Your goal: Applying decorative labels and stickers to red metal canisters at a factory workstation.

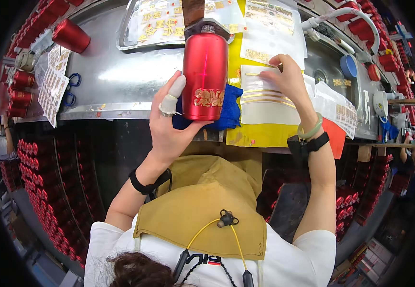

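Observation:
A shiny red metal bottle point(206, 71) with a gold ornamental decal near its lower end stands in front of me, against a metal holder point(207, 25). My left hand point(167, 115) grips its left side and lower end; a white cover wraps one finger and a ring sits on the hand. Beneath the bottle's lower end is a blue cloth point(230, 112). Over a white sheet with thin gold strips point(269, 107), my right hand point(287, 79) has thumb and index finger apart, the thumb touching the sheet near the upper strip. Nothing held there is visible.
A metal tray point(123, 36) holds sheets of gold decals. Yellow board point(255, 136) lies under the strip sheet. Blue-handled scissors point(72, 91) and a red cup point(71, 36) are at left; a white hose point(348, 13) and blue bowl point(348, 65) at right. Racks of red bottles point(45, 186) stand below.

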{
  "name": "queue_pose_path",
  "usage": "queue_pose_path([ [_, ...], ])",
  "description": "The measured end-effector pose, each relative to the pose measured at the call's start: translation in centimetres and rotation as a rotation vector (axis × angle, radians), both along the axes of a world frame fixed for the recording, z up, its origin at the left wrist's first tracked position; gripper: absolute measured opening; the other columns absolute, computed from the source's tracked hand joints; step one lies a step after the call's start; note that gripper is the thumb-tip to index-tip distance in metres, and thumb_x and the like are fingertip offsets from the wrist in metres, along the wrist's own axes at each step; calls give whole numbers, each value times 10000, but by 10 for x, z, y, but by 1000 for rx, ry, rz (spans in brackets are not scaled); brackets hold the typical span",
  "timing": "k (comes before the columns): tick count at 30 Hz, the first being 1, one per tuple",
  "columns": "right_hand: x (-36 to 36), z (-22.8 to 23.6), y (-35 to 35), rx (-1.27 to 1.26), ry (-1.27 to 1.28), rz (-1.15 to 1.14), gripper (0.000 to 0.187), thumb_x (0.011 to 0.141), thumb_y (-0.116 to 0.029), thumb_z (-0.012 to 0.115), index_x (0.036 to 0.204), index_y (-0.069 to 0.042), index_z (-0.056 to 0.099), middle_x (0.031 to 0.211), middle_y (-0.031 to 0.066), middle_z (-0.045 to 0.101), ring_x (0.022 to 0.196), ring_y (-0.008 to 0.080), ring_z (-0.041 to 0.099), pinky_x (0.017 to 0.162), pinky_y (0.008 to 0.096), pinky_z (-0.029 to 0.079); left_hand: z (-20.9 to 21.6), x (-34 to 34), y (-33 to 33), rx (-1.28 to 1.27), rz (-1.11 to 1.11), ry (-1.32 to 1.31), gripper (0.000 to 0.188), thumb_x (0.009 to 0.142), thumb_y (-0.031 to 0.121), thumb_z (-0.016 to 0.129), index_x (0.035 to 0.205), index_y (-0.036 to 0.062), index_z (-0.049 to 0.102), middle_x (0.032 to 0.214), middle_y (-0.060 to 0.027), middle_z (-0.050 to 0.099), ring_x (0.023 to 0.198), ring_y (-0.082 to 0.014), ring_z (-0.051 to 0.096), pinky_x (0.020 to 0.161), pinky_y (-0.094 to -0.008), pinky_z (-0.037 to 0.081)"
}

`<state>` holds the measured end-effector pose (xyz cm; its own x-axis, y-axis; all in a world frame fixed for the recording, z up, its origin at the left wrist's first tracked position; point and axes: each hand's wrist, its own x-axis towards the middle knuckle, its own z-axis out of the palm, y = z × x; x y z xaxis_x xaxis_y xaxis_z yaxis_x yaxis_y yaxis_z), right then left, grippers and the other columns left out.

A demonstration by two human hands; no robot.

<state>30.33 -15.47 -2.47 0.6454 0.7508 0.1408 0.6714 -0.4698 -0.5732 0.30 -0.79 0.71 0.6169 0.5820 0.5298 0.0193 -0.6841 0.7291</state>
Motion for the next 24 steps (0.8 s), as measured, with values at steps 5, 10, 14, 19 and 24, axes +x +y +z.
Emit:
queue_pose_path([
  [5,9,1,8,-133,128,111,244,798,-159,806,987,-22,735,931,169,692,880,318,663,804,402,525,-6,-5,3,-194,19,161,894,660,213,959,1437,38,551,1387,-160,628,1280,-296,606,1066,-384,483],
  [10,-3,13,4,33,-58,-45,142,943,-120,665,987,5,716,848,181,688,797,310,645,746,400,508,-7,-2,2,-180,-29,159,948,644,200,965,1466,41,522,1423,-186,592,1299,-305,591,1062,-390,486],
  [14,-83,68,2,107,164,49,97,953,-86,676,961,6,704,856,139,675,735,234,619,681,343,490,-2,-14,4,-317,-168,187,913,757,80,836,1549,-13,389,1485,-208,525,1391,-295,511,1148,-381,394],
  [19,-166,103,0,224,377,272,76,929,-77,709,934,-2,708,771,103,612,680,223,557,626,339,440,-10,-27,5,-652,-323,30,680,945,48,506,1581,-68,291,1591,-214,408,1505,-279,357,1225,-361,245],
  [24,-176,74,2,234,413,219,87,925,-91,718,914,-5,712,743,97,587,662,225,536,603,343,419,-5,-18,-4,-764,-320,-2,576,1068,132,436,1580,-78,277,1633,-180,339,1515,-241,314,1244,-378,225],
])
